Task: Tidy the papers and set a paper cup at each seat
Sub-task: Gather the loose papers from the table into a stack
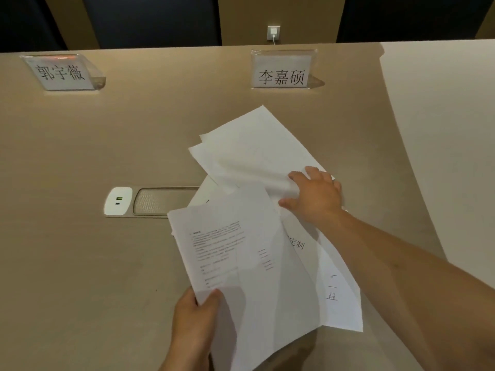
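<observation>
Head view shows the loose papers [257, 162] fanned out on the table [80, 156] in front of the right-hand name card [281, 69], some blank, some printed, overlapping at odd angles and partly covering the table's power and speaker panel [150, 201]. The left hand [195, 317] has a printed sheet [227, 253] pinched at its near corner, thumb on top and fingers underneath, so that the sheet lifts off the table and sags. The right hand [316, 194] lies spread, palm down, on the upper sheets, with the fingers curling one sheet's edge into a fold; whether it grips that sheet or only presses on it cannot be told. The likely trouble, as I judge it, is a crease: dragging the pile together under a flat palm could buckle the curled sheet, and the single-corner pinch could let the lifted page slip or bend. A sheet could also slide toward the table edge at right. Another name card [64, 72] stands well to the left. No paper cup or other container is in view, so the cup step looks not yet begun.
</observation>
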Motion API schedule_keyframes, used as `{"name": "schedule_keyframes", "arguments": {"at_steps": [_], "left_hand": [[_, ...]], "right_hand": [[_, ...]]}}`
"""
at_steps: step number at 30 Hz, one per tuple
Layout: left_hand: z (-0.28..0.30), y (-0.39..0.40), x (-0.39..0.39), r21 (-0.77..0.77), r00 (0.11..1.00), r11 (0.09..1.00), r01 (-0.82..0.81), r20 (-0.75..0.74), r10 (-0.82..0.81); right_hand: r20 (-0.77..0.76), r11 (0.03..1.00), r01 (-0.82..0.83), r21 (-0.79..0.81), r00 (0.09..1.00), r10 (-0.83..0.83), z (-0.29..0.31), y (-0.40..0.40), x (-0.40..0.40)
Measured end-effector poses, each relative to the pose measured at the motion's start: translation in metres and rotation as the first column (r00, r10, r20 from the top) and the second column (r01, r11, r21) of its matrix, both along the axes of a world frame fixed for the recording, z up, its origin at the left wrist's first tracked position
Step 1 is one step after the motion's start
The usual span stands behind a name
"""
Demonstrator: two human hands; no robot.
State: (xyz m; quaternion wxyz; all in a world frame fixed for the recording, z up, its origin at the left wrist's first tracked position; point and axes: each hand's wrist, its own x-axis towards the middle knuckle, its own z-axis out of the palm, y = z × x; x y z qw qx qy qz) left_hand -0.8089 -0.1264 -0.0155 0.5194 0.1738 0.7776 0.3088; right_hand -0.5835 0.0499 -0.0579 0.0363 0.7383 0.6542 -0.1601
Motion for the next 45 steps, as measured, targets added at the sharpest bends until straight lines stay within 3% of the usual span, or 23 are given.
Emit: {"name": "schedule_keyframes", "arguments": {"at_steps": [5, 7, 10, 13, 16, 18, 20, 22, 25, 28, 31, 33, 35, 38, 41, 45], "left_hand": [[-0.007, 0.005, 0.013, -0.018, 0.998, 0.999, 0.05, -0.04, -0.051], [-0.008, 0.009, 0.015, -0.018, 0.996, 0.997, 0.069, -0.052, -0.07], [-0.01, 0.014, 0.014, -0.011, 0.993, 0.997, 0.079, -0.087, -0.08], [-0.013, 0.02, 0.016, -0.013, 0.989, 0.995, 0.096, -0.114, -0.097], [-0.017, 0.026, 0.022, -0.013, 0.982, 0.99, 0.137, -0.132, -0.138], [-0.017, 0.032, 0.026, -0.013, 0.978, 0.988, 0.157, -0.139, -0.157], [-0.017, 0.038, 0.031, -0.01, 0.981, 0.989, 0.147, -0.126, -0.147], [-0.017, 0.044, 0.036, -0.004, 0.989, 0.993, 0.121, -0.089, -0.121], [-0.015, 0.047, 0.044, 0.025, 0.998, 0.998, 0.049, -0.04, -0.048], [-0.015, 0.043, 0.052, 0.024, 0.999, 1.0, 0.012, -0.049, -0.011], [-0.018, 0.038, 0.054, -0.001, 0.997, 1.0, 0.007, -0.082, -0.007], [-0.024, 0.034, 0.052, -0.057, 0.995, 0.998, -0.013, -0.101, 0.007], [-0.024, 0.027, 0.047, -0.094, 0.996, 0.995, -0.03, -0.088, 0.022], [-0.017, 0.019, 0.041, -0.133, 0.996, 0.989, -0.059, -0.069, 0.051], [-0.012, 0.016, 0.039, -0.166, 0.994, 0.98, -0.112, -0.023, 0.11], [-0.014, 0.019, 0.038, -0.186, 0.96, 0.972, -0.145, 0.21, 0.184]], "right_hand": [[0.189, 0.974, -0.114, 0.196, 0.979, 0.076, 0.003, -0.005, 0.013], [0.15, 0.978, -0.089, 0.189, 0.987, 0.061, 0.009, -0.003, 0.023], [-0.135, 0.976, 0.16, 0.146, 0.981, -0.14, 0.029, 0.006, 0.042], [-0.461, 0.932, 0.322, 0.166, 0.861, -0.216, 0.062, 0.009, 0.064], [-0.657, 0.937, 0.322, 0.133, 0.737, -0.16, 0.098, 0.003, 0.087], [-0.708, 0.964, 0.25, 0.09, 0.696, -0.115, 0.114, 0.0, 0.097], [-0.642, 0.994, 0.078, 0.074, 0.766, -0.012, 0.118, -0.003, 0.098], [-0.471, 0.982, -0.157, 0.101, 0.862, 0.187, 0.109, -0.011, 0.091], [-0.258, 0.892, -0.448, 0.066, 0.856, 0.449, 0.073, -0.029, 0.075], [-0.095, 0.818, -0.562, -0.117, 0.827, 0.554, 0.045, -0.051, 0.06], [-0.139, 0.779, -0.555, -0.291, 0.831, 0.539, 0.041, -0.059, 0.059], [-0.171, 0.796, -0.477, -0.372, 0.879, 0.446, 0.051, -0.056, 0.057], [-0.206, 0.881, -0.351, -0.318, 0.932, 0.297, 0.059, -0.047, 0.048], [-0.193, 0.98, -0.171, -0.098, 0.97, 0.15, 0.048, -0.031, 0.033], [-0.104, 0.989, -0.069, -0.128, 0.993, 0.055, 0.026, -0.027, 0.022], [0.004, 0.993, -0.048, -0.106, 0.999, 0.049, 0.01, -0.035, 0.014]]}}
